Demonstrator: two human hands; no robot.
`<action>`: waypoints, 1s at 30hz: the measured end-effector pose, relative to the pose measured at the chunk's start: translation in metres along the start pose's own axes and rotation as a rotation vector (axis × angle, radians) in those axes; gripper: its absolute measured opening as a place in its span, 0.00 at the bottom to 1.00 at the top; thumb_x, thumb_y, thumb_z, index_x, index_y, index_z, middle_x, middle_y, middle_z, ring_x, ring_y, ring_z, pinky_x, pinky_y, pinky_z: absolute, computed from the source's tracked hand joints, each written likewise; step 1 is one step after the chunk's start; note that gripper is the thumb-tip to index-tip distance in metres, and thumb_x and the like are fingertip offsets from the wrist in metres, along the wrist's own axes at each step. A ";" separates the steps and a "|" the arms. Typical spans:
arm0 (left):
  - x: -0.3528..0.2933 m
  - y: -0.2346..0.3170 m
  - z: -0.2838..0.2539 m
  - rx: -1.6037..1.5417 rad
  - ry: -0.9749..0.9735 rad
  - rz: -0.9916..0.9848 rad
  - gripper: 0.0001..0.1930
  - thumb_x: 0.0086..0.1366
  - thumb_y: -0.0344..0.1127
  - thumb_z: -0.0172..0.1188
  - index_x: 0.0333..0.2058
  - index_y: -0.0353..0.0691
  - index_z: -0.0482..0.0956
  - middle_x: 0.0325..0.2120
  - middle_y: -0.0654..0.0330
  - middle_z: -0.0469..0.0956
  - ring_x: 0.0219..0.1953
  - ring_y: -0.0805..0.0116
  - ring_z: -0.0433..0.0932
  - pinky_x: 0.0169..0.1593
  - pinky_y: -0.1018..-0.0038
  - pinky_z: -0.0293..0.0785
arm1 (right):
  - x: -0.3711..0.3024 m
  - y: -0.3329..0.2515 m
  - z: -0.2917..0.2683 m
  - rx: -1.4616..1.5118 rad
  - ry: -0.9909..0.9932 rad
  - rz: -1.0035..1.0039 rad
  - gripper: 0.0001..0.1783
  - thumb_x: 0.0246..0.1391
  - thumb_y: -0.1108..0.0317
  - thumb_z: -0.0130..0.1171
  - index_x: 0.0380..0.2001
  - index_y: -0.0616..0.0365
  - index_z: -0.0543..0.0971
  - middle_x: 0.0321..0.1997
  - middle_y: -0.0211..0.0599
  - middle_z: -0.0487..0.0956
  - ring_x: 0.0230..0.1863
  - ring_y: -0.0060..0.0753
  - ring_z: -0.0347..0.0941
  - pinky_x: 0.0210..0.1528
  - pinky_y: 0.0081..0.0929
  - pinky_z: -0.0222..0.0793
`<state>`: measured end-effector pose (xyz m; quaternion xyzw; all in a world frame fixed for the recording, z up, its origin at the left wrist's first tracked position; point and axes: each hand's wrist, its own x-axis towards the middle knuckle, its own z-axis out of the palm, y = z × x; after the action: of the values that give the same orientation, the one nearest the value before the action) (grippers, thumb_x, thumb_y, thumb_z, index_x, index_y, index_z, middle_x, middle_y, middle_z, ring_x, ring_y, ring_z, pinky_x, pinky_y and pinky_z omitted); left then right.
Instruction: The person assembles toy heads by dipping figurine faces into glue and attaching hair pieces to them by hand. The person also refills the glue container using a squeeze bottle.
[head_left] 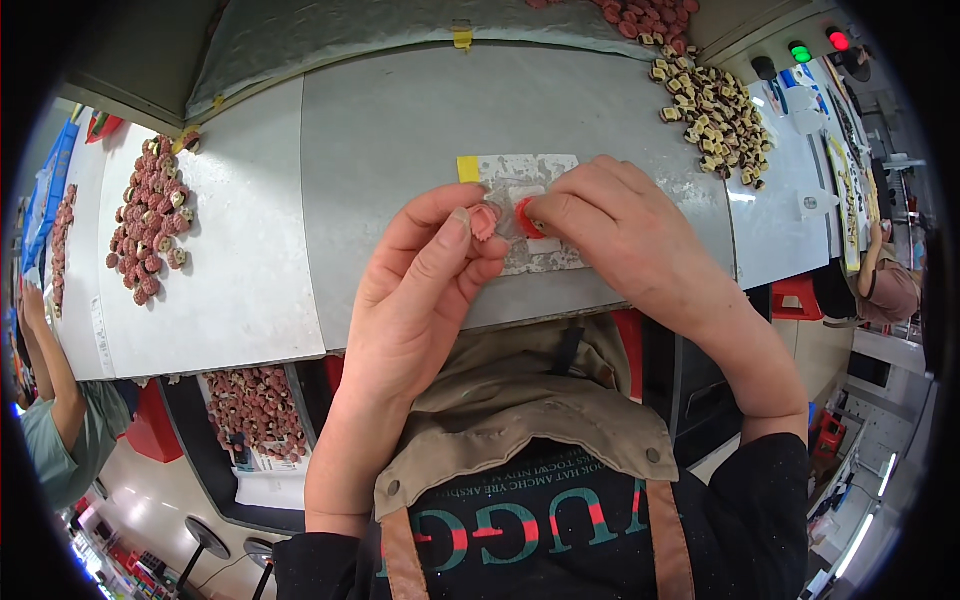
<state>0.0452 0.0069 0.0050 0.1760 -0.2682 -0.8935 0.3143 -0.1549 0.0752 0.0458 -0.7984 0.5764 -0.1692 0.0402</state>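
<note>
My left hand point(420, 255) pinches a small pink cup-shaped piece point(483, 222) with a ridged rim, between thumb and fingers. Close by on its right, my right hand point(615, 220) has its fingers bunched at a small round red piece point(525, 215). A tiny dark bit shows at those fingertips, but the fingers mostly hide what they grip. Both hands hover over a whitish, stained pad point(545, 262) with yellow tape point(468, 169) at its far left corner. The pad lies on the grey worktable point(390, 120).
Reddish, rough little pieces point(150, 220) are heaped at the left. Cream-and-brown pieces point(715, 120) lie at the far right, below pink ones point(650, 20). An open drawer point(258, 410) under the table holds more reddish pieces. Other people point(65, 420) sit at both sides.
</note>
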 end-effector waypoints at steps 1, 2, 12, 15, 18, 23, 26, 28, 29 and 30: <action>0.001 0.000 0.000 -0.012 -0.020 0.006 0.15 0.71 0.33 0.50 0.54 0.36 0.70 0.42 0.64 0.74 0.45 0.75 0.75 0.51 0.79 0.70 | 0.000 0.000 0.001 0.000 -0.002 0.002 0.13 0.45 0.73 0.57 0.38 0.58 0.76 0.35 0.33 0.73 0.37 0.38 0.71 0.41 0.32 0.68; 0.001 0.000 0.001 -0.023 -0.040 0.013 0.15 0.71 0.33 0.50 0.54 0.35 0.70 0.42 0.64 0.74 0.45 0.75 0.75 0.51 0.79 0.70 | 0.001 0.000 0.002 -0.015 0.004 0.014 0.13 0.45 0.72 0.56 0.38 0.58 0.76 0.35 0.33 0.73 0.37 0.38 0.71 0.41 0.32 0.68; 0.002 -0.001 0.015 0.135 0.083 -0.016 0.18 0.70 0.33 0.51 0.56 0.35 0.69 0.43 0.64 0.75 0.43 0.77 0.75 0.50 0.78 0.72 | -0.003 0.003 -0.002 0.020 0.014 -0.006 0.14 0.44 0.72 0.57 0.38 0.58 0.77 0.36 0.31 0.75 0.38 0.37 0.72 0.42 0.32 0.68; -0.004 0.000 0.018 0.090 0.056 0.030 0.16 0.70 0.32 0.53 0.53 0.34 0.71 0.43 0.63 0.76 0.43 0.75 0.75 0.50 0.78 0.70 | -0.004 0.009 0.005 0.043 0.104 -0.008 0.14 0.45 0.74 0.60 0.39 0.59 0.77 0.35 0.34 0.75 0.37 0.39 0.72 0.41 0.31 0.69; -0.003 0.000 0.019 0.136 0.099 0.019 0.15 0.70 0.33 0.53 0.53 0.34 0.71 0.43 0.62 0.76 0.43 0.75 0.75 0.50 0.77 0.70 | -0.007 0.009 0.013 0.232 0.182 0.123 0.11 0.50 0.77 0.60 0.39 0.60 0.77 0.37 0.37 0.75 0.37 0.35 0.73 0.41 0.27 0.69; -0.003 0.004 0.023 0.197 0.107 -0.044 0.16 0.70 0.34 0.53 0.53 0.34 0.71 0.43 0.62 0.77 0.44 0.76 0.75 0.50 0.78 0.71 | -0.011 -0.011 0.012 0.833 0.280 0.405 0.09 0.59 0.77 0.53 0.43 0.62 0.75 0.42 0.35 0.74 0.43 0.25 0.71 0.46 0.22 0.67; -0.003 0.004 0.027 0.228 0.104 -0.051 0.16 0.70 0.34 0.53 0.53 0.35 0.72 0.44 0.62 0.77 0.43 0.76 0.75 0.50 0.79 0.71 | -0.009 -0.024 0.019 1.091 0.340 0.407 0.10 0.61 0.77 0.51 0.46 0.63 0.72 0.43 0.33 0.72 0.46 0.22 0.70 0.50 0.21 0.66; -0.003 0.004 0.027 0.238 0.104 -0.050 0.16 0.70 0.34 0.53 0.53 0.35 0.72 0.44 0.62 0.77 0.44 0.76 0.75 0.51 0.79 0.71 | -0.007 -0.031 0.022 1.182 0.363 0.397 0.11 0.62 0.77 0.50 0.47 0.63 0.71 0.44 0.32 0.72 0.46 0.22 0.70 0.51 0.21 0.66; -0.003 0.003 0.026 0.243 0.090 -0.029 0.15 0.70 0.34 0.53 0.53 0.35 0.72 0.44 0.62 0.77 0.44 0.76 0.75 0.51 0.79 0.71 | -0.007 -0.032 0.024 1.137 0.375 0.378 0.10 0.62 0.77 0.50 0.47 0.64 0.71 0.44 0.33 0.71 0.47 0.23 0.70 0.51 0.21 0.66; -0.002 0.002 0.025 0.247 0.075 -0.009 0.15 0.70 0.34 0.53 0.52 0.35 0.72 0.44 0.62 0.76 0.45 0.77 0.74 0.51 0.79 0.70 | -0.007 -0.033 0.025 1.092 0.389 0.361 0.10 0.62 0.77 0.50 0.47 0.64 0.71 0.45 0.33 0.71 0.47 0.23 0.70 0.52 0.21 0.66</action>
<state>0.0358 0.0165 0.0267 0.2479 -0.3634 -0.8477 0.2963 -0.1192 0.0893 0.0291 -0.5065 0.5292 -0.5738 0.3662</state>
